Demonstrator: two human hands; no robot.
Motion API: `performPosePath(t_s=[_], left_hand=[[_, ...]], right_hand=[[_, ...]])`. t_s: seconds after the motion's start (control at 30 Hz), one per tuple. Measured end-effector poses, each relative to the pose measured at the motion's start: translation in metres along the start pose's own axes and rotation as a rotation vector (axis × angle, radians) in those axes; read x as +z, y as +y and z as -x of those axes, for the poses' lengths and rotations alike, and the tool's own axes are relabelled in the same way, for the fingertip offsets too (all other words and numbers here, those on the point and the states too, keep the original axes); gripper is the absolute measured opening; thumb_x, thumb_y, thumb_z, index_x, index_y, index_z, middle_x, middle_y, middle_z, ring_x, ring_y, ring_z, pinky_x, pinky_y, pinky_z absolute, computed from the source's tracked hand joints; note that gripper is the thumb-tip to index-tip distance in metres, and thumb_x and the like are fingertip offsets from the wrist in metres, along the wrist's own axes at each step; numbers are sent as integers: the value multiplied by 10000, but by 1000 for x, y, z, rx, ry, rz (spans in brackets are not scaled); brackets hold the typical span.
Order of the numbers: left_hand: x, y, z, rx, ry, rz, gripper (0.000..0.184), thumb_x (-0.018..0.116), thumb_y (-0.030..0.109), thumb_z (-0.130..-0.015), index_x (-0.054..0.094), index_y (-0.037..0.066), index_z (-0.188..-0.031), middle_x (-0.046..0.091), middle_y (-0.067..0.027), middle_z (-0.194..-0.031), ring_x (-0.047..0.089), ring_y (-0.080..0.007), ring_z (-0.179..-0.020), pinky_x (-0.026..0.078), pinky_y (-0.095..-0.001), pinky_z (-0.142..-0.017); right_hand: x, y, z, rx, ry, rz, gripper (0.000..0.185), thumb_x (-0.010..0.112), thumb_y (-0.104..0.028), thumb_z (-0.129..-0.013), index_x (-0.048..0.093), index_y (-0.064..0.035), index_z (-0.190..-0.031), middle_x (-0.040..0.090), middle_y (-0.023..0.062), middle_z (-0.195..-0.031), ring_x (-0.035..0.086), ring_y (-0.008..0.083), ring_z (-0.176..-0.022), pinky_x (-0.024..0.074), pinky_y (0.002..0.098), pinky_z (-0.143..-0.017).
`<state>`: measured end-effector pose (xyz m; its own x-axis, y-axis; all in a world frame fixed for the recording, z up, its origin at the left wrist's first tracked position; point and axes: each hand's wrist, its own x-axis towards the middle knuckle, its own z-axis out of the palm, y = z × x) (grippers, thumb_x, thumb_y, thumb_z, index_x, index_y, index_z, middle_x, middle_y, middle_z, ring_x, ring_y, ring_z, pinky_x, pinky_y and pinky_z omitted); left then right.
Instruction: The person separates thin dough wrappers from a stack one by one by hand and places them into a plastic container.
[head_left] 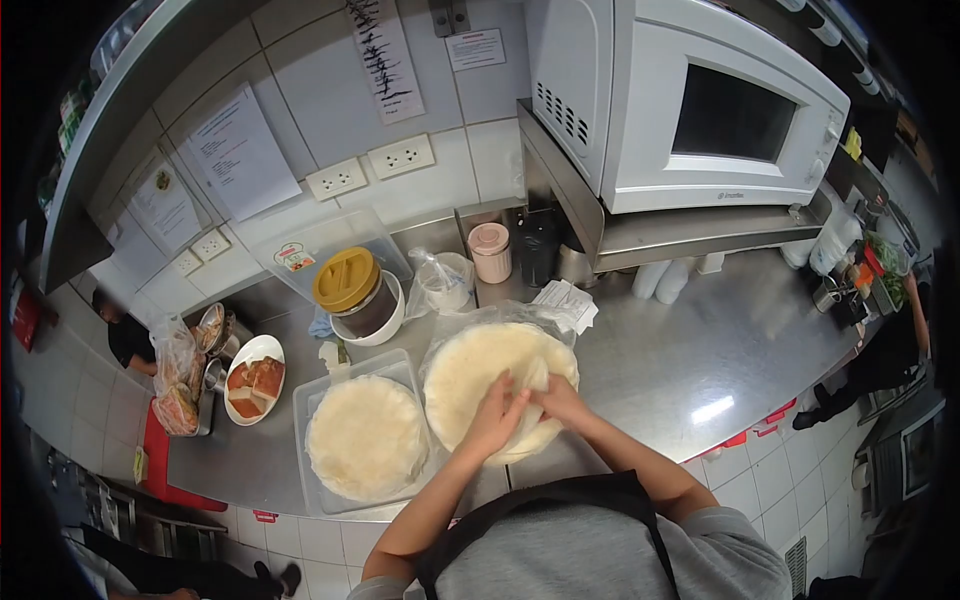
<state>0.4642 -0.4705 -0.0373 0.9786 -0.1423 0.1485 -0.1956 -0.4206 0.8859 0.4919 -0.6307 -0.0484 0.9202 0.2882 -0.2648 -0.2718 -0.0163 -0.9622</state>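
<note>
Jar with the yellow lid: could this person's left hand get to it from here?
Probably yes, with a reach: the jar stands in a white bowl farther back, nothing over its lid. The left hand is busy at the dough and would have to leave it.

Room lay along the front right edge of the counter (690, 370); bottles (672, 282) and shelf (700, 237) obstructed the back.

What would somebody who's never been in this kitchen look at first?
Probably the big pale round at the middle, with the left hand and right hand on it, and another pale round in a clear tray to its left. Next, the white microwave at upper right and the bright yellow lid behind the tray.
</note>
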Motion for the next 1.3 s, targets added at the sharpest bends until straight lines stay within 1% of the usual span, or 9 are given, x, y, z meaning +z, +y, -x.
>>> performPosePath(t_s=[0.27, 0.4, 0.5, 0.8, 0.9, 0.97, 1.07, 1.17, 1.3], left_hand=[[-11, 16, -31, -75, -16, -138, 284, 619, 256, -847, 664, -13, -929, 648, -197, -758, 634, -314, -676, 484, -368, -636], [-13, 7, -36, -70, 0, -204, 230, 591, 201, -861, 659, -15, -823, 615, -192, -663, 603, -328, -608, 463, -384, -601], [-13, -5, -40, 83, 170, -157, 200, 627, 174, -853, 656, -16, -797, 543, -116, -545, 468, -169, -461, 389, -316, -486], [-43, -20, -38, 3, 333, -164, 285, 627, 172, -845, 564, -43, -670, 468, -93, -495, 354, -136, -464, 343, -323, -459], [-45, -30, -34, -109, 296, -202, 230, 637, 158, -822, 595, -47, -728, 518, -178, -553, 468, -263, -471, 404, -361, -514], [-42, -38, -36, -81, 240, -155, 227, 658, 191, -831, 627, -32, -805, 572, -90, -608, 487, -151, -533, 419, -303, -532], [-30, -18, -43, 84, 276, -13, 228, 662, 200, -850, 647, -18, -916, 627, -37, -711, 538, -87, -622, 445, -254, -584], [-43, -6, -61, -10, 140, 132, 210, 640, 176, -874, 642, -14, -963, 647, -33, -771, 566, -83, -668, 454, -240, -611], [-50, -8, -66, -79, 84, 166, 175, 634, 153, -851, 647, -9, -917, 651, -86, -693, 558, -170, -583, 449, -302, -576]], right_hand=[[4, 6, -13, -155, 77, 392, 272, 598, -262, -883, 619, 2, -946, 639, 86, -698, 611, 165, -578, 486, 284, -506], [0, -1, -20, -407, 239, 772, 386, 581, -344, -871, 596, 28, -768, 606, 229, -667, 612, 377, -620, 480, 426, -587], [-1, -6, -20, -385, 274, 729, 400, 575, -343, -870, 581, 23, -709, 584, 244, -661, 587, 411, -625, 460, 449, -595], [-26, 7, -22, -339, 394, 556, 323, 583, -263, -865, 602, 17, -706, 609, 204, -738, 577, 372, -621, 446, 406, -571], [-29, 12, -29, -519, 359, 407, 283, 599, -199, -849, 595, 42, -700, 628, 157, -810, 599, 291, -669, 452, 354, -593], [-25, 6, -32, -687, 247, 261, 236, 602, -146, -838, 595, 56, -715, 624, 109, -842, 600, 233, -709, 455, 314, -617], [-9, -20, -19, -432, -15, 226, 113, 593, -67, -820, 580, 43, -838, 595, 65, -854, 581, 178, -778, 453, 280, -671], [8, -23, -15, -594, -55, 136, 195, 588, -16, -793, 536, -14, -982, 570, 70, -875, 576, 194, -792, 460, 291, -692], [11, -53, -3, -997, 127, 612, 372, 523, 90, -694, 520, -51, -1038, 478, 146, -1101, 568, 299, -880, 460, 342, -789]])
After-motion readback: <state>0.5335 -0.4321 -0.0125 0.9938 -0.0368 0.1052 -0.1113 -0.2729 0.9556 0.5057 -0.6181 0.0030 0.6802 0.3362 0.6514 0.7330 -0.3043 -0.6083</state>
